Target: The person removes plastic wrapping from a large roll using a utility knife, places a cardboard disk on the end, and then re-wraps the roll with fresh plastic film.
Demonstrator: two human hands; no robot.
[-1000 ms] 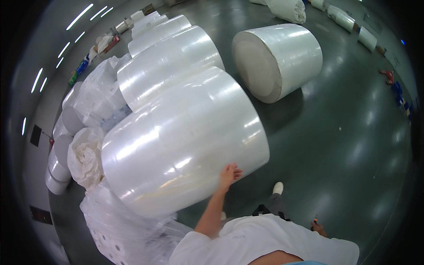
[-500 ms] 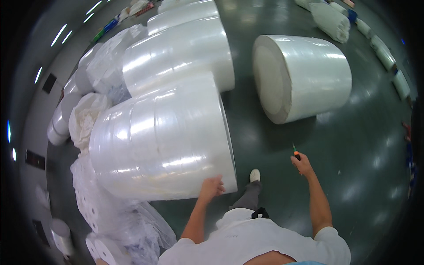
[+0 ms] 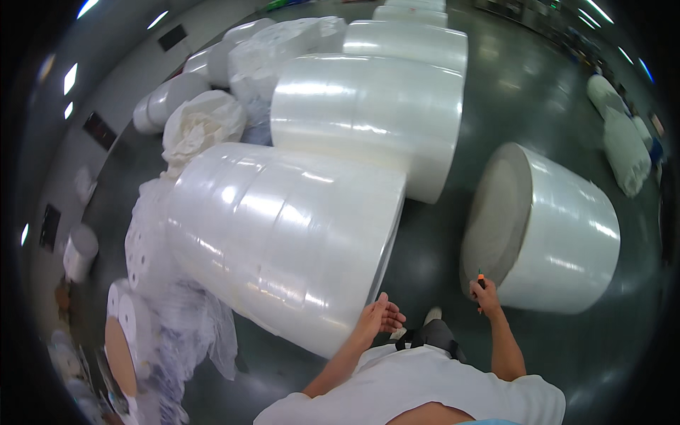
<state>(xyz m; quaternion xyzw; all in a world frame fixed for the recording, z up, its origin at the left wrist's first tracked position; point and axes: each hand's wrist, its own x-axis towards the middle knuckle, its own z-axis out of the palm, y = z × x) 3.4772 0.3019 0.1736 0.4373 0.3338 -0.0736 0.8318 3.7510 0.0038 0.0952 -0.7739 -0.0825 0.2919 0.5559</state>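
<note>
A utility knife (image 3: 482, 280) with an orange and black handle is gripped in my right hand (image 3: 486, 297), its tip pointing away from me. That hand is in front of the lower end of a large roll of film (image 3: 570, 227) lying on the floor to the right; I cannot tell whether it touches. My left hand (image 3: 382, 319) holds nothing, its fingers apart, by the near right end of another big roll wrapped in clear film (image 3: 283, 237). Whether the left hand touches that roll is unclear.
Behind the wrapped roll lie more large rolls (image 3: 368, 99). Crumpled plastic film (image 3: 188, 333) and small white rolls (image 3: 134, 319) are at the left. A bundled roll (image 3: 627, 159) lies at the far right. Dark green floor (image 3: 432, 234) shows between the two big rolls.
The view has turned left and the rolls appear shifted right and lower. My right hand with the knife is now in front of the right roll's end. My left hand's fingers have spread.
</note>
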